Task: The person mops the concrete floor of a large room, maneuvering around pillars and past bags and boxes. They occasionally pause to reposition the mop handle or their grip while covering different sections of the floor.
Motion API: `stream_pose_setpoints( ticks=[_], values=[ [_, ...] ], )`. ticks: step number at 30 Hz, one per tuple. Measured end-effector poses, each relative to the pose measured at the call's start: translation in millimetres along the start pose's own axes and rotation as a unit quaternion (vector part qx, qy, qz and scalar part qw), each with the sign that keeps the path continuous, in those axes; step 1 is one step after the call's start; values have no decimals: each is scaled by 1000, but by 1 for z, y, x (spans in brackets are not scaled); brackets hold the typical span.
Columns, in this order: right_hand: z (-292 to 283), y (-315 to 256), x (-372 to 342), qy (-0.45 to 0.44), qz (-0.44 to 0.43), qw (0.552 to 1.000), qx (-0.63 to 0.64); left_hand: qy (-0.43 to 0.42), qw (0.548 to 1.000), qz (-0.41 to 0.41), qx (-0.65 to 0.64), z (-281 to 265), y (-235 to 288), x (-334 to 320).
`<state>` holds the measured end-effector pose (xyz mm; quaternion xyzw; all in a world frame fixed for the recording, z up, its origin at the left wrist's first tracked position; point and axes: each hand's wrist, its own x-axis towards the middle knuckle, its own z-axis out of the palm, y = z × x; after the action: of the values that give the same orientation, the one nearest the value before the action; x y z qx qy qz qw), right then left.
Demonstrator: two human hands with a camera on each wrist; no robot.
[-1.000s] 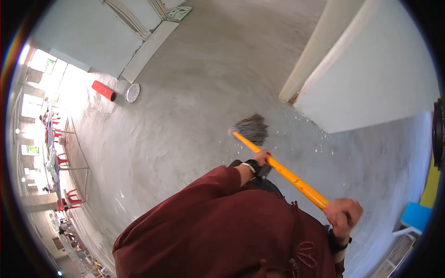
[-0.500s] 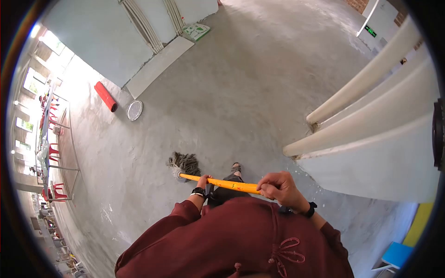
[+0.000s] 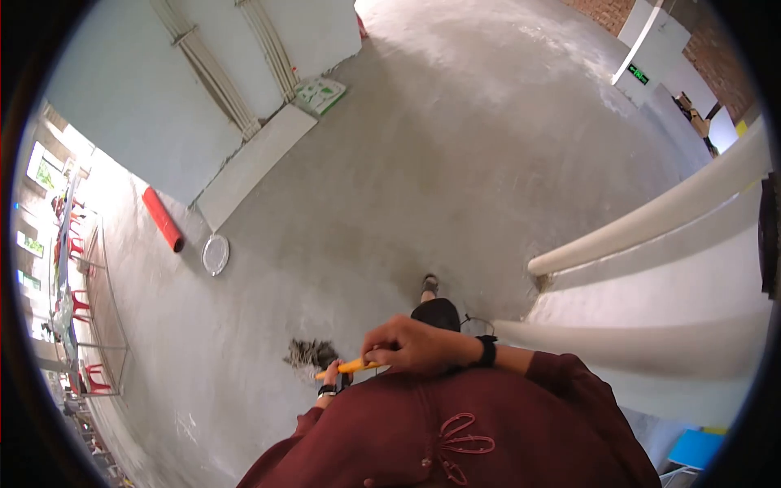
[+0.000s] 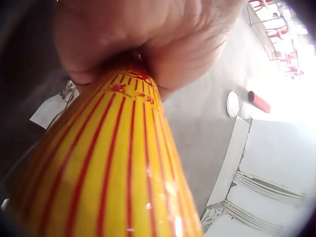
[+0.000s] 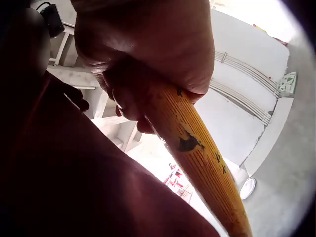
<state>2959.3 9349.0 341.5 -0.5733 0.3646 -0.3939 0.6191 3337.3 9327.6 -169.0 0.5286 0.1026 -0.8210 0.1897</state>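
Note:
A mop with a yellow, red-striped handle (image 4: 123, 163) is held in both hands. Its grey string head (image 3: 309, 355) lies on the concrete floor to the left of the body. My left hand (image 3: 331, 374) grips the handle low, close to the mop head; in the left wrist view the fingers of the left hand (image 4: 148, 39) wrap round the shaft. Higher up, my right hand (image 3: 411, 346) grips the handle in front of the chest. The right wrist view shows the right hand (image 5: 148, 54) curled round the worn upper handle (image 5: 197, 153).
A red roll (image 3: 163, 220) and a round silvery disc (image 3: 215, 254) lie on the floor at left. A wall block with pipes (image 3: 207, 73) stands behind them, a green-and-white bag (image 3: 320, 95) at its foot. Thick white pipes (image 3: 643, 211) rise at right, near a blue stool (image 3: 695, 449).
The mop head has swept from the middle to the left and nearer the body. The right hand has moved left across the chest, both hands keeping hold of the handle.

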Motion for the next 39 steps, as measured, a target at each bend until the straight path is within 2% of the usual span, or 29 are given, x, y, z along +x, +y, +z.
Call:
stream_pose_setpoints(
  ticks=[1,3,4,6,7,10,14,20,22,25,27,29,30,31,32,33,34,35,36,37,39],
  values=[
    [-21,-2,12,3,-5,1000,-5,27,997,35,64,21,6,-14],
    [-68,-10,35,-71,-10,997,18,51,983,80,158,74,19,-29],
    [-91,-12,48,-67,-16,998,9,57,977,92,184,95,27,-28],
    [-128,-14,72,-115,-38,991,52,66,969,104,215,140,44,-23],
    [-156,-26,80,-141,-18,989,38,66,967,104,223,164,53,-15],
    [-209,-13,114,-131,11,991,29,68,963,112,236,226,81,2],
    [-289,-35,144,-116,24,993,26,65,960,116,246,301,115,37],
    [-418,-30,189,-39,-10,999,19,46,947,105,299,410,167,111],
    [-463,-36,204,8,-55,998,-23,28,937,107,331,450,194,137],
    [-532,-54,225,35,-20,999,-24,-36,900,110,419,531,237,183],
    [-575,-75,237,48,0,998,-43,-91,854,131,495,595,262,208],
    [-614,-92,244,123,-67,986,-92,-151,796,160,564,664,281,237],
    [-630,-100,244,120,-62,987,-86,-176,776,168,582,702,289,254],
    [-648,-109,244,149,-72,979,-116,-174,779,167,579,739,297,277],
    [-665,-120,243,177,-82,970,-147,-191,852,82,481,768,304,309],
    [-680,-130,243,172,-78,972,-142,-203,906,-4,370,795,309,340],
    [-696,-140,244,180,-112,961,-179,-210,941,-88,250,830,314,367],
    [-708,-149,243,188,-147,947,-216,-122,960,-52,247,933,289,287],
    [-723,-161,243,182,-145,950,-209,-138,948,-57,283,971,291,295],
    [-738,-172,243,143,-152,947,-244,-142,941,8,308,1019,284,277],
    [-769,-178,246,95,-157,946,-267,-207,951,-30,226,1072,286,318]
  ],
)
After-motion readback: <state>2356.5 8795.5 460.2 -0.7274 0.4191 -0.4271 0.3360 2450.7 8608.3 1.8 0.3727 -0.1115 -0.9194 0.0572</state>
